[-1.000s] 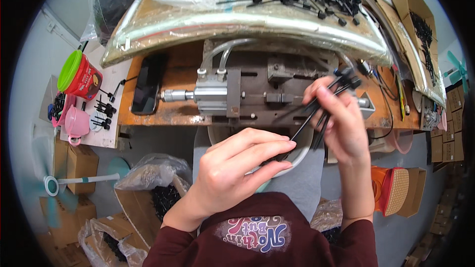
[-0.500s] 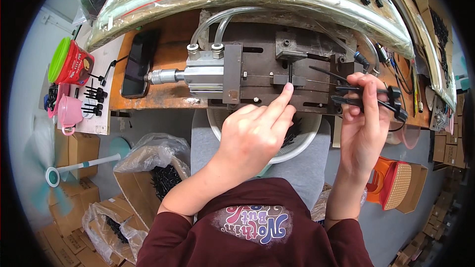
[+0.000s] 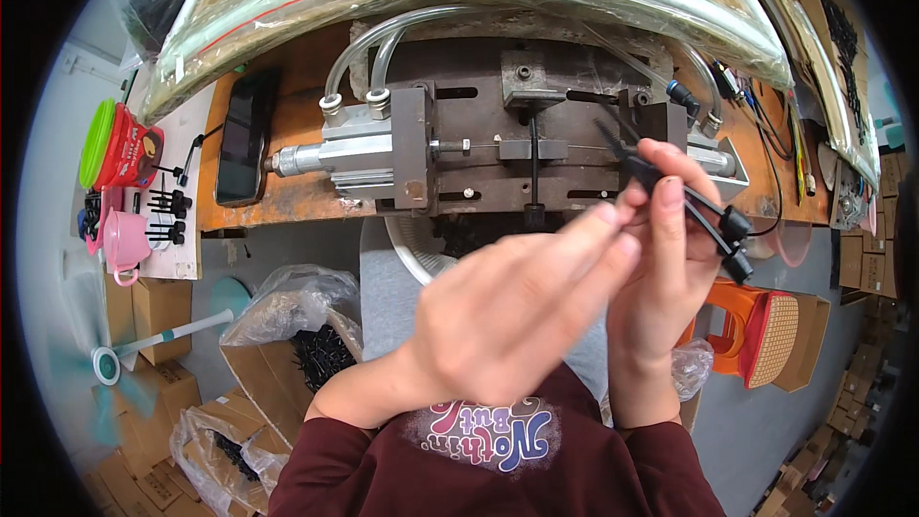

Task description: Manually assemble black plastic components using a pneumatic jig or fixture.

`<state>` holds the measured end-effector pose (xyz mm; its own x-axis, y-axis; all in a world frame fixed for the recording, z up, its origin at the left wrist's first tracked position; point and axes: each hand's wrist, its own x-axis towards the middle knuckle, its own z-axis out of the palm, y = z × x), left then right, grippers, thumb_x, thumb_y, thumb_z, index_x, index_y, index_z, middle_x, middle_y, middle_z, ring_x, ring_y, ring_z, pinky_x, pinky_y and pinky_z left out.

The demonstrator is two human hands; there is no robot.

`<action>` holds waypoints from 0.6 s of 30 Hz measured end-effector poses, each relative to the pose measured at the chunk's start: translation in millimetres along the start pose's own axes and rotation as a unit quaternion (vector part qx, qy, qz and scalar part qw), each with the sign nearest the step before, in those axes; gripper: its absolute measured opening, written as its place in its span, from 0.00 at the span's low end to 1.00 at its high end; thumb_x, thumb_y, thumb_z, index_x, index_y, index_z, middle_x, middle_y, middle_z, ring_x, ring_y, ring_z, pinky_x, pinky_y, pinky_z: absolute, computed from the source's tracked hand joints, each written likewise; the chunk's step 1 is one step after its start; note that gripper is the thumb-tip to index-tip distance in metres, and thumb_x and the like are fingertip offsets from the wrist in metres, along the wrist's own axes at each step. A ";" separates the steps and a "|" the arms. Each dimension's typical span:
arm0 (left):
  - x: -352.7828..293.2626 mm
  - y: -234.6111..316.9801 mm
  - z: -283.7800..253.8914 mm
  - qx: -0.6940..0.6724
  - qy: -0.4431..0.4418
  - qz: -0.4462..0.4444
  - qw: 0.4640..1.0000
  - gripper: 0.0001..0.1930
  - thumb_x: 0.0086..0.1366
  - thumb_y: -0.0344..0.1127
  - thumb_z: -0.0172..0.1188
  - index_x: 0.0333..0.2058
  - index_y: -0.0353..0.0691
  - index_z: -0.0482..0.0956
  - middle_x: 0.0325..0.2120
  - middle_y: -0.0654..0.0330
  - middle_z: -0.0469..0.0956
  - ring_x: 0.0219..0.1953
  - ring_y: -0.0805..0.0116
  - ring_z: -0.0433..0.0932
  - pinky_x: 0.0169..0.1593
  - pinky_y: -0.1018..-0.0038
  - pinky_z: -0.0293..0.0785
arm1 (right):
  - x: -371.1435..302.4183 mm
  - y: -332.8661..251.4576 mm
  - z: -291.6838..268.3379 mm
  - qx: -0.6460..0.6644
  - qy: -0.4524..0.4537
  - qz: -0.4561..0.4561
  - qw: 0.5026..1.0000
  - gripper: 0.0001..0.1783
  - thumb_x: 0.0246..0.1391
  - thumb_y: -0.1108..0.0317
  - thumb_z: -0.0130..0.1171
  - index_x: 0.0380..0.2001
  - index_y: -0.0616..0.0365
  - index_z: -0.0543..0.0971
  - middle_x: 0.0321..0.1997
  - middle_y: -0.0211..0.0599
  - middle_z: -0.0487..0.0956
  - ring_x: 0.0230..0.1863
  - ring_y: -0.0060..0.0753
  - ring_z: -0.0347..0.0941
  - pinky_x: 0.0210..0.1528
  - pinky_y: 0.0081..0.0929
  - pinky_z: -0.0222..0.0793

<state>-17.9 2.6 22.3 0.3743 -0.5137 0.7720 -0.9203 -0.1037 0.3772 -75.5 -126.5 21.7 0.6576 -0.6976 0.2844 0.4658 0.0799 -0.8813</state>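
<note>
My right hand [image 3: 661,239] is closed round several thin black plastic rods with knobbed ends [image 3: 706,217], their tips pointing up and left. My left hand [image 3: 522,302], smeared by motion, reaches across so that its fingertips meet those of the right hand beside the rods. Whether it grips one of them is hidden. Left of both hands, another black rod [image 3: 534,168] lies across a small grey block [image 3: 515,149] in the metal fixture, its knobbed end toward me.
A pneumatic cylinder [image 3: 356,155] with clear hoses stands left on the fixture, another at its right. A phone [image 3: 247,139] lies further left. Below are a white basket [image 3: 414,254] on my lap and a box of black parts [image 3: 321,359]. An orange stool [image 3: 742,330] stands right.
My left hand has left the rod in the fixture and moved right to the other hand. That rod now lies across the block with its knob showing. The view has shifted slightly.
</note>
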 end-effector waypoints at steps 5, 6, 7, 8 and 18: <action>5.4 2.2 16.1 0.009 0.040 0.012 0.999 0.24 0.46 0.24 0.72 0.45 0.38 0.79 0.40 0.56 0.79 0.38 0.59 0.81 0.40 0.68 0.81 | -17.4 4.3 13.4 0.077 -0.005 0.107 0.991 0.13 0.67 0.70 0.49 0.52 0.63 0.74 0.55 0.44 0.75 0.49 0.29 0.75 0.54 0.29 0.72; 4.9 -1.6 17.9 0.013 0.047 0.012 0.999 0.24 0.46 0.24 0.72 0.44 0.38 0.77 0.39 0.56 0.78 0.37 0.58 0.81 0.39 0.67 0.80 | -19.3 6.4 15.0 0.093 -0.011 0.122 0.988 0.14 0.68 0.70 0.49 0.53 0.63 0.73 0.56 0.44 0.75 0.50 0.30 0.75 0.55 0.30 0.72; 4.4 -5.2 19.8 0.018 0.054 0.011 0.998 0.24 0.45 0.24 0.72 0.44 0.38 0.76 0.38 0.55 0.78 0.36 0.57 0.81 0.38 0.66 0.79 | -21.2 8.9 17.5 0.108 -0.017 0.136 0.985 0.15 0.68 0.69 0.49 0.54 0.63 0.73 0.57 0.44 0.74 0.51 0.31 0.75 0.55 0.30 0.72; 2.1 -7.9 18.9 0.010 0.045 0.003 0.999 0.24 0.46 0.24 0.72 0.44 0.38 0.75 0.37 0.55 0.79 0.35 0.58 0.81 0.38 0.66 0.79 | -24.6 9.7 22.3 0.145 -0.011 0.122 0.982 0.16 0.68 0.69 0.48 0.55 0.63 0.72 0.58 0.44 0.74 0.52 0.33 0.75 0.56 0.31 0.71; -11.6 -11.9 15.0 0.009 0.052 0.010 0.999 0.26 0.47 0.26 0.73 0.47 0.38 0.76 0.36 0.56 0.82 0.36 0.60 0.83 0.38 0.71 0.81 | -29.0 16.1 21.1 0.159 -0.060 0.089 0.981 0.16 0.70 0.69 0.44 0.57 0.63 0.69 0.61 0.50 0.71 0.60 0.47 0.72 0.64 0.41 0.67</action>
<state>-13.0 -3.0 1.2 0.3654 -0.4251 0.8281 -0.9289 -0.1098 0.3536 -74.5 -90.0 7.2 0.8018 -0.5648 0.1955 0.4852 0.4241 -0.7646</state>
